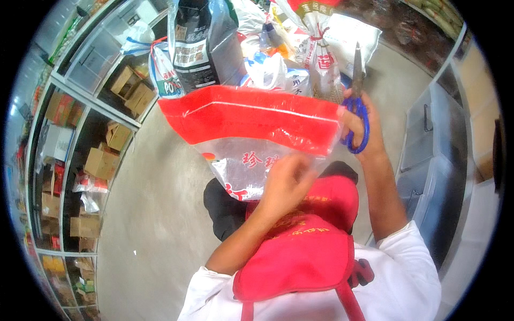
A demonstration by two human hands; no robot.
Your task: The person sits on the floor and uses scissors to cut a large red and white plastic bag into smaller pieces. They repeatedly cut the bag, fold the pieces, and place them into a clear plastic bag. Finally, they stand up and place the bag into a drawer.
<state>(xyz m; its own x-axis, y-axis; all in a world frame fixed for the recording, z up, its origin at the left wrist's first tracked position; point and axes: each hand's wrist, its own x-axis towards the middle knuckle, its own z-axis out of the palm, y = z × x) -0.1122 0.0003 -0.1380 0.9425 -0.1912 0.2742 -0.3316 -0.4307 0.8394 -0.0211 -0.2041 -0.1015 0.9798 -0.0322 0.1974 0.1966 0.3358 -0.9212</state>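
Before me hangs a large plastic bag [241,116] with a red band and silvery clear film below, printed with red characters. My right hand [371,124] holds scissors [357,100] with blue handles, the blades pointing up and away from me. The fingers of that hand also meet the bag's upper right corner. My left hand [287,180] is curled and blurred over the bag's lower right side; whether it pinches the film is not clear. Below, a red apron [297,269] covers my front and lap.
Ahead stand a tall black-and-silver bag [198,48], a tied printed sack [321,60] and a white plastic bag [269,72]. Metal shelving [76,96] with cardboard boxes [102,162] curves along the left. Translucent storage bins [421,128] line the right. The floor [148,208] is grey.
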